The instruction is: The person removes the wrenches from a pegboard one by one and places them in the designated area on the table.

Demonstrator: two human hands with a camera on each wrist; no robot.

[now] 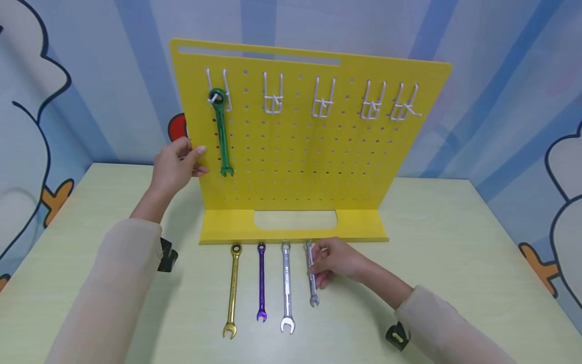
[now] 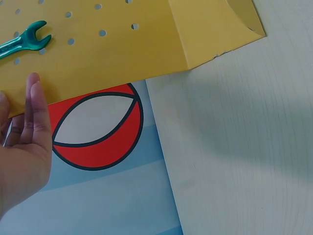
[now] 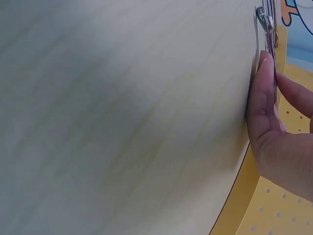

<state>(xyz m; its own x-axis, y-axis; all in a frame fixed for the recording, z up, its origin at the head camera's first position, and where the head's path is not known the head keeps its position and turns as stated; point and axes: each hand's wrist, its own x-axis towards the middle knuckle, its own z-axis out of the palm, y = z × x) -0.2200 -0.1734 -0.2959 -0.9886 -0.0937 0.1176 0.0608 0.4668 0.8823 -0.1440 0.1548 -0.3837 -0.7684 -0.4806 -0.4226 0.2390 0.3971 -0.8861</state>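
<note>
My right hand (image 1: 338, 260) pinches a short silver combination wrench (image 1: 313, 298) between thumb and fingers, low over the table in front of the pegboard. The right wrist view shows the same wrench (image 3: 265, 20) at its right edge. My left hand (image 1: 175, 164) grips the left edge of the yellow pegboard (image 1: 291, 187). Close to it a green wrench (image 1: 222, 134) hangs by its ring end on the leftmost hook. Left of the silver wrench lie a longer silver wrench (image 1: 286, 283), a purple wrench (image 1: 261, 283) and a gold wrench (image 1: 234, 293), ring ends toward the board.
Along the board's upper part sit further white hooks (image 1: 273, 98) holding nothing. The board's base (image 1: 227, 227) has a cut-out and stands on the pale wooden table (image 1: 436, 227). Behind is a blue striped backdrop (image 1: 318, 20) with cartoon shapes.
</note>
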